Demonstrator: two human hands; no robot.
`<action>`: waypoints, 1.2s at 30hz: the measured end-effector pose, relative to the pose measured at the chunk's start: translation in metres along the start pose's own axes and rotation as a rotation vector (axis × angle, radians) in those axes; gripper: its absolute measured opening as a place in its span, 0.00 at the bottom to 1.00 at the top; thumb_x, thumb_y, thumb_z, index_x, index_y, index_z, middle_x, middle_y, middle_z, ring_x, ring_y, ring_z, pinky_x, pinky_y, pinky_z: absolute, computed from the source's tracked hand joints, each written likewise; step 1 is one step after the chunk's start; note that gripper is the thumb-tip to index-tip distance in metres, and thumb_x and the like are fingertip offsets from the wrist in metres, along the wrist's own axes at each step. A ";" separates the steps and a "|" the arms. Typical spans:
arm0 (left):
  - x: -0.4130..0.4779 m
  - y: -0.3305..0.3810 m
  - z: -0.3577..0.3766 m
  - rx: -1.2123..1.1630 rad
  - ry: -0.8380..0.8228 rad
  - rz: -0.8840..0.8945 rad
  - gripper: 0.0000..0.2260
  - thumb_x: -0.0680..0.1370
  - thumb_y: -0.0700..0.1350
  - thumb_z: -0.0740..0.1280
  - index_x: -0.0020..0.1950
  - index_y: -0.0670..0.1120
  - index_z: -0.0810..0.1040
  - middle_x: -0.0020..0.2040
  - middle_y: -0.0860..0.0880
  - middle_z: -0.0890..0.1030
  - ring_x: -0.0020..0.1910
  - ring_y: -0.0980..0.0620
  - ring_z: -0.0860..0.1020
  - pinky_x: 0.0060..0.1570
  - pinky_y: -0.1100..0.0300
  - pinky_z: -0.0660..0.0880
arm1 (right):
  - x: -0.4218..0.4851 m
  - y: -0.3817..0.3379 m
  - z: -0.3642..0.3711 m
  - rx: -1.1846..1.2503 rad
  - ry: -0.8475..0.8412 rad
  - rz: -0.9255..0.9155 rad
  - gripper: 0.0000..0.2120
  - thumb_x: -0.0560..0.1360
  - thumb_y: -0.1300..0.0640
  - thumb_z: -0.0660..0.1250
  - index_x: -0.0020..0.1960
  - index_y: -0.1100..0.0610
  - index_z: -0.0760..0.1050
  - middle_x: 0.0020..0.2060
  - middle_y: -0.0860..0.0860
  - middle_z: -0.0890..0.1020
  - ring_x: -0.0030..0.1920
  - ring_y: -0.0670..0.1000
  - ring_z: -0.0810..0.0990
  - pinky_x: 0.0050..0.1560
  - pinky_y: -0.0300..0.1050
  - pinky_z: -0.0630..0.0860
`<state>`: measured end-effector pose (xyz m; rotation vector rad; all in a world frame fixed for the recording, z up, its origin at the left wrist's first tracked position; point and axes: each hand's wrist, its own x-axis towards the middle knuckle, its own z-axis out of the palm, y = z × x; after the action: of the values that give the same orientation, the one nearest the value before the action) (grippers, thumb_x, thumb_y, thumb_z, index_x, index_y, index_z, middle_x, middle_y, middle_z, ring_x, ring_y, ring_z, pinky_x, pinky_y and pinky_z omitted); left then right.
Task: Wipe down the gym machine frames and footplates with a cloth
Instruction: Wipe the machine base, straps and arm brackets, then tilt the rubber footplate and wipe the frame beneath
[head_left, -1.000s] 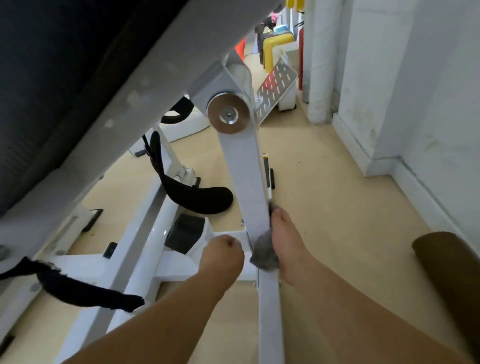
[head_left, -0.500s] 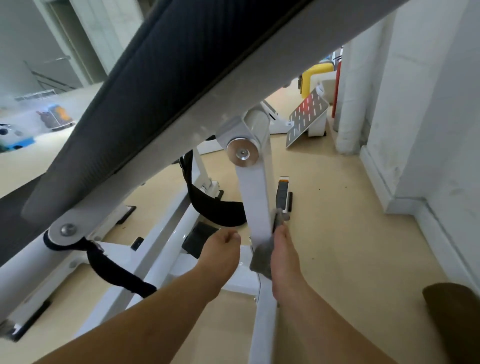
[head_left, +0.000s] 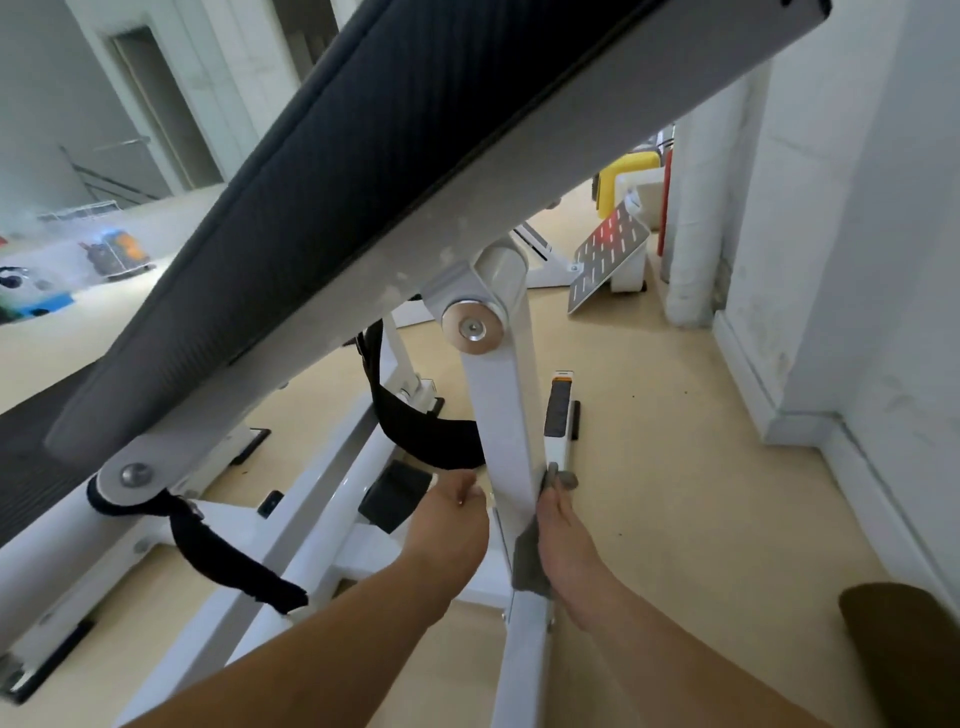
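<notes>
cloth (head_left: 528, 566) grey | frame (head_left: 501, 431) white | pad (head_left: 337, 182) black (fine woven pattern)

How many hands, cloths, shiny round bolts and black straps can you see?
hands: 2 (left hand, right hand)
grey cloth: 1
shiny round bolts: 2
black straps: 2
total: 7
</notes>
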<state>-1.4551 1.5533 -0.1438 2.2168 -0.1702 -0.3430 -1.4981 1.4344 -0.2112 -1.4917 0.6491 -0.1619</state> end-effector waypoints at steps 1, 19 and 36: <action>0.001 -0.005 0.001 0.028 -0.024 -0.007 0.18 0.87 0.47 0.56 0.76 0.52 0.71 0.71 0.52 0.74 0.68 0.49 0.73 0.67 0.54 0.69 | 0.003 0.013 -0.003 -0.015 -0.015 0.082 0.25 0.86 0.41 0.46 0.81 0.46 0.59 0.74 0.51 0.71 0.72 0.56 0.70 0.74 0.55 0.66; -0.018 -0.005 0.034 0.114 -0.602 -0.025 0.13 0.79 0.49 0.70 0.63 0.49 0.78 0.54 0.47 0.84 0.53 0.50 0.83 0.52 0.56 0.83 | -0.062 -0.010 -0.050 0.005 -0.012 0.302 0.13 0.82 0.51 0.64 0.50 0.58 0.83 0.49 0.57 0.86 0.52 0.57 0.84 0.56 0.51 0.80; -0.148 0.145 -0.017 -0.350 -0.596 -0.336 0.06 0.77 0.45 0.75 0.51 0.45 0.84 0.44 0.44 0.86 0.38 0.49 0.81 0.47 0.45 0.84 | -0.189 -0.198 -0.136 -0.282 0.093 0.381 0.06 0.82 0.51 0.65 0.53 0.50 0.79 0.49 0.52 0.82 0.51 0.51 0.80 0.51 0.49 0.79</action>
<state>-1.5916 1.5114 0.0075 1.7390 -0.0466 -1.1280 -1.6638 1.3876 0.0415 -1.6036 1.0509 0.1609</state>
